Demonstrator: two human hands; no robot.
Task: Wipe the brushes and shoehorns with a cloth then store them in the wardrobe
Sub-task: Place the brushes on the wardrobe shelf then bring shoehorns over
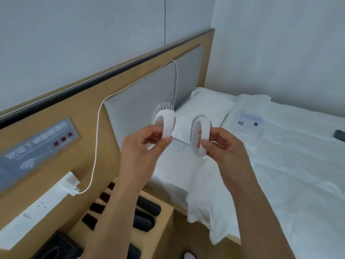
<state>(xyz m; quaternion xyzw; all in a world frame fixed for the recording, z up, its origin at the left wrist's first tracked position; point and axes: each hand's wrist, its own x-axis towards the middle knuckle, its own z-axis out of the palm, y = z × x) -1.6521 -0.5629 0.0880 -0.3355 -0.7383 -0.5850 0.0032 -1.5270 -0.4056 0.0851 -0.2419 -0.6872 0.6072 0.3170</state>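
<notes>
Head view, left hand (143, 144) grip pinching white brush (165, 122), right hand (222, 146) pinching second brush (200, 137)

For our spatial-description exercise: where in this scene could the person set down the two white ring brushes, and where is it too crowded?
Free: the white bedsheet right of the right hand, between the pillow and the dark object at the frame's edge. Crowded: the wooden nightstand under the left hand, filled with black brushes. The plastic packet takes the sheet beside the pillow.
</notes>
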